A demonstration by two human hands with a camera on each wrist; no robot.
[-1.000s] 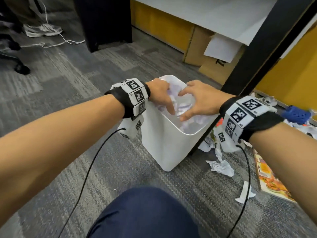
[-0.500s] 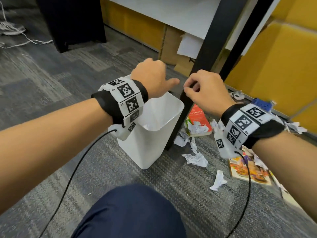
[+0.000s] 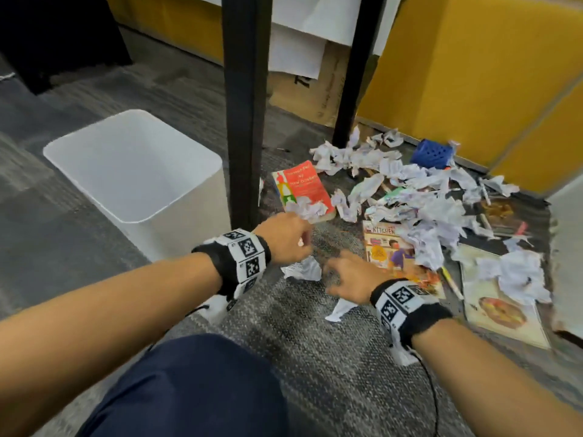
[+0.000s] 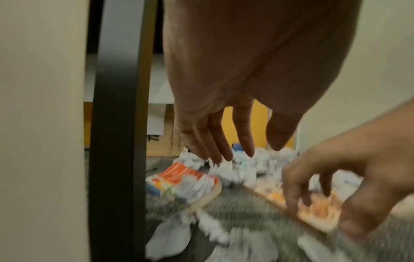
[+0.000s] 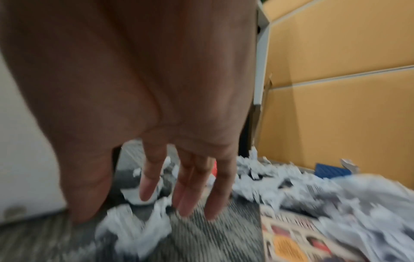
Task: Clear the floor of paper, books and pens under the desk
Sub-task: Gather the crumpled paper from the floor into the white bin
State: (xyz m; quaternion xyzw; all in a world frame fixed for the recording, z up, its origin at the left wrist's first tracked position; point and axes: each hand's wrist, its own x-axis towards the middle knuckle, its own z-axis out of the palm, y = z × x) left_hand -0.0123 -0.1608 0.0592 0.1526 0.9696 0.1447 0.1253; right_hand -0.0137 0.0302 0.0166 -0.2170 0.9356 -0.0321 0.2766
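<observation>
Both my hands hover low over the grey carpet, empty, fingers relaxed. My left hand [image 3: 298,242] [image 4: 226,147] is just below a red book [image 3: 303,189] [image 4: 179,177] that has a paper ball on it. My right hand [image 3: 336,275] [image 5: 186,200] is beside a "Kitchen" book [image 3: 383,247] [image 4: 313,211]. A crumpled paper [image 3: 303,269] [image 5: 134,228] lies between the hands, and a smaller scrap [image 3: 340,310] nearer me. A big heap of crumpled paper [image 3: 419,200] [image 5: 313,182] spreads under the desk, with pens [image 3: 451,282] among it.
A white bin [image 3: 135,165] stands on the left. Two black desk legs [image 3: 246,105] [image 3: 356,67] rise behind the hands. A blue basket [image 3: 433,152] sits by the yellow wall [image 3: 489,74]. An open magazine [image 3: 504,307] lies at the right. My knee [image 3: 189,389] is at the bottom.
Both hands have left the bin, where they dropped paper, and moved right and down to the floor litter. My view has swung right toward the heap under the desk.
</observation>
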